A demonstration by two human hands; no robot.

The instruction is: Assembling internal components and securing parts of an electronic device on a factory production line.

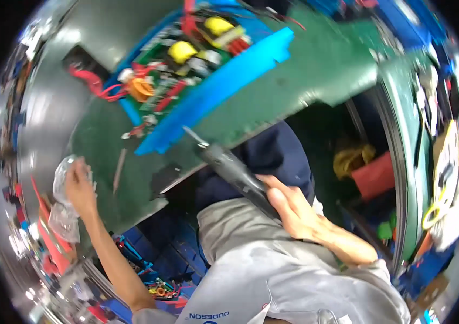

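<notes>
Right hand fingers clenched around a dark, slim-tipped power screwdriver; left hand grasping crinkled clear plastic bag.

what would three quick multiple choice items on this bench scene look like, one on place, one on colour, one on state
1. Where is the circuit board?
A. on the blue tray
B. on the person's lap
C. in the red bin

2. What colour is the bench mat?
A. green
B. white
C. orange

3. What does the right hand hold?
A. nothing
B. a dark handheld tool
C. a cup

Answers:
1. A, it lies on the blue tray.
2. A, it is green all over.
3. B, the fingers wrap the dark handheld tool; the left hand rests on a clear plastic bag.
</notes>
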